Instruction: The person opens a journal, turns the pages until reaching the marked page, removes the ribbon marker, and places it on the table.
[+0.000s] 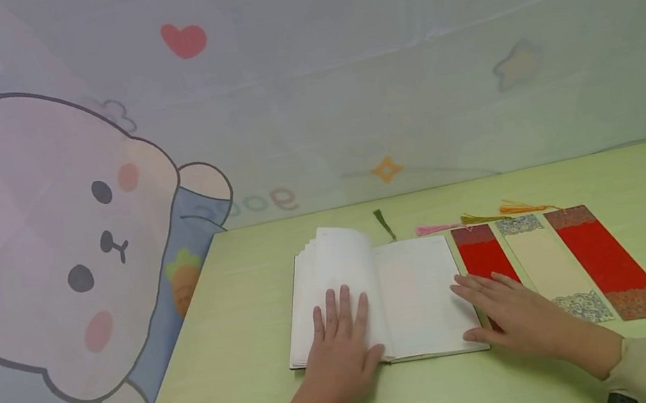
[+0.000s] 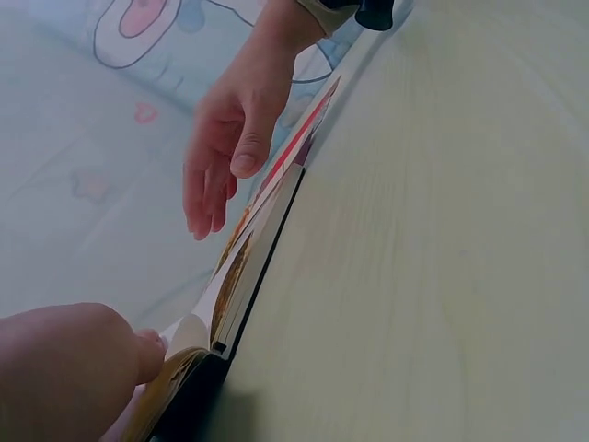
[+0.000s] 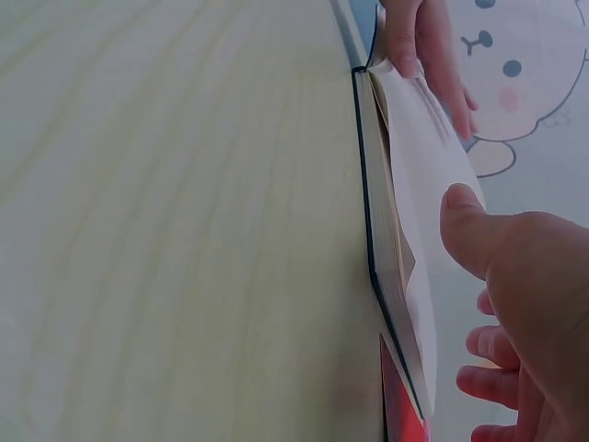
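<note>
An open book (image 1: 420, 292) with white pages lies on the table, its left pages slightly raised and fanned. My left hand (image 1: 343, 357) rests flat on the left page with fingers straight. Over the right edge of the book is my right hand (image 1: 515, 315), its fingers extended and holding nothing; in the right wrist view the thumb (image 3: 469, 230) is near the page edge. A dark green tassel (image 1: 385, 225) sticks out past the book's top edge. Right of the book lie a red bookmark (image 1: 486, 253), partly covered by my right hand, and a cream bookmark (image 1: 545, 261).
A second red bookmark (image 1: 607, 255) lies farthest right. Pink (image 1: 438, 228), olive (image 1: 484, 217) and orange tassels (image 1: 523, 206) lie above the bookmarks. The pale green table (image 1: 213, 388) ends at the back against a cloth (image 1: 308, 105) printed with a rabbit.
</note>
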